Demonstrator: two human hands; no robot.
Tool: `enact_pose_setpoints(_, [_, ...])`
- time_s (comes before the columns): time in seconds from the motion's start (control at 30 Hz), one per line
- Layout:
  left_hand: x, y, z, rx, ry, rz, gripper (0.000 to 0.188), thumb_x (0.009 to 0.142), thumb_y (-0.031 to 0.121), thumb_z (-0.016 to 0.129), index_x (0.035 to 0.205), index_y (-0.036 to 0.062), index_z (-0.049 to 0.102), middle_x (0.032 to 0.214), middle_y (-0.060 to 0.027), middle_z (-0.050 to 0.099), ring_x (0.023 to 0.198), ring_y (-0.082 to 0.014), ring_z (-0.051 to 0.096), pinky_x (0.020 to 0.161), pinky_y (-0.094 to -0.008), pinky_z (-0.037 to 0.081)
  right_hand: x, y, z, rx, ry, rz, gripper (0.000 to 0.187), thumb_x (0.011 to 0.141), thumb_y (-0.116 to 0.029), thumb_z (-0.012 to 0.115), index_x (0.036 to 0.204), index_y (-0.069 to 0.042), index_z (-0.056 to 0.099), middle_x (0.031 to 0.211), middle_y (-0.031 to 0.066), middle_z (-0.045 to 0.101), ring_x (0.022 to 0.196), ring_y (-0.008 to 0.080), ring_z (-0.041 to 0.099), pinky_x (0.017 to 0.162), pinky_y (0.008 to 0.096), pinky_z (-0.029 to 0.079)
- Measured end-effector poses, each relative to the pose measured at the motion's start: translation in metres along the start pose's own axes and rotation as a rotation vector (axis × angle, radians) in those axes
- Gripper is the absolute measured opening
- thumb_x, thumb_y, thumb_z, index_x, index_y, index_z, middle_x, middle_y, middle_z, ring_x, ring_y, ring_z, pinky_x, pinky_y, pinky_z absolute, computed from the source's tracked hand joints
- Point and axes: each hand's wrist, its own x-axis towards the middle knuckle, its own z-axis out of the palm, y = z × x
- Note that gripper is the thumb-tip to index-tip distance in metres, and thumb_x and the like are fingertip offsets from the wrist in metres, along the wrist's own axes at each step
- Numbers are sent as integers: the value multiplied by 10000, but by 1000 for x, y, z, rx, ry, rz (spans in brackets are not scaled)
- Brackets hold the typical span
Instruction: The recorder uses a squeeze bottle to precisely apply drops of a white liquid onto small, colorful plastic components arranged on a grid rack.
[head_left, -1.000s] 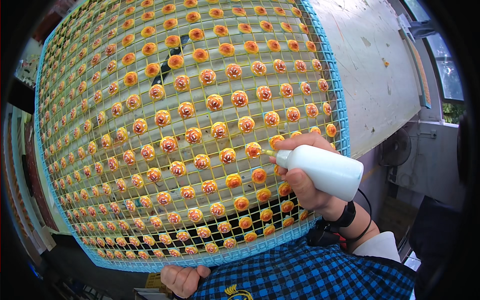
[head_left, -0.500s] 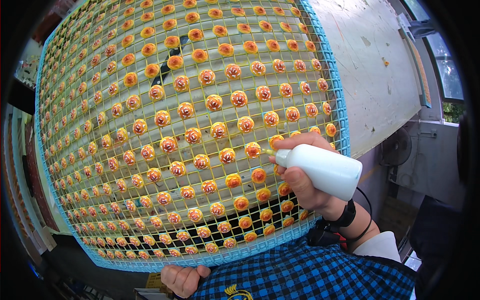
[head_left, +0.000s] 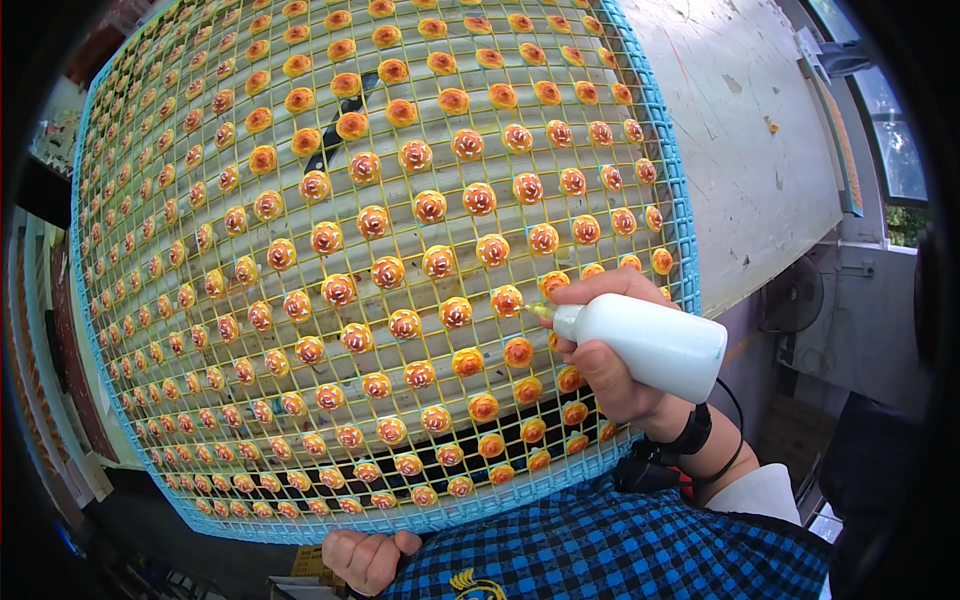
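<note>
My right hand (head_left: 612,378) is closed round a white squeeze bottle (head_left: 655,345), tilted so its thin yellowish nozzle points left. The nozzle tip is at the right edge of a small orange-yellow rosette piece (head_left: 507,300) that bears white marks. This piece is one of many on a yellow wire mesh rack with a light-blue woven rim (head_left: 682,215). Several rosettes near the bottle, such as an orange one (head_left: 517,352), show no white marks. Down at the rack's near rim, my left hand (head_left: 370,560) is curled with knuckles up; whatever lies inside its fingers is hidden.
A pale worn tabletop (head_left: 750,120) extends to the right of the rack. Past it stand a dark fan (head_left: 792,295) and a window (head_left: 895,120). My blue-and-black checked garment (head_left: 600,535) is close against the near rim. A yellow crate (head_left: 312,562) is below the left hand.
The bottle and my right hand have shifted very slightly down and right. The rosette at the nozzle shows more white marks. My left hand stays in place.
</note>
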Motion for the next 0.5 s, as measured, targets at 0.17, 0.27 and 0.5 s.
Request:
enact_pose_setpoints(0.17, [-1,-1,0,-6,-8,1,182,713,38,553,650,86,389,509,9,332,405,-124,280,392,-273,214,-1,-1,-1,0,-10,23,255,749,-218,635,890,-12,581,725,48,587,600,119,575,541,215,447])
enact_pose_setpoints(0.27, [0,-1,0,-7,6,1,181,709,38,553,650,86,388,509,8,333,405,-124,280,393,-272,214,-1,-1,-1,13,-8,23,257,747,-216,636,889,-9,580,723,47,582,604,117,571,543,215,443])
enact_pose_setpoints(0.5, [-1,-1,0,4,4,4,185,708,35,550,647,87,383,509,6,331,405,-126,279,397,-273,213,0,3,0,9,20,-13,248,746,-196,631,891,-2,576,730,54,573,616,122,562,553,219,437])
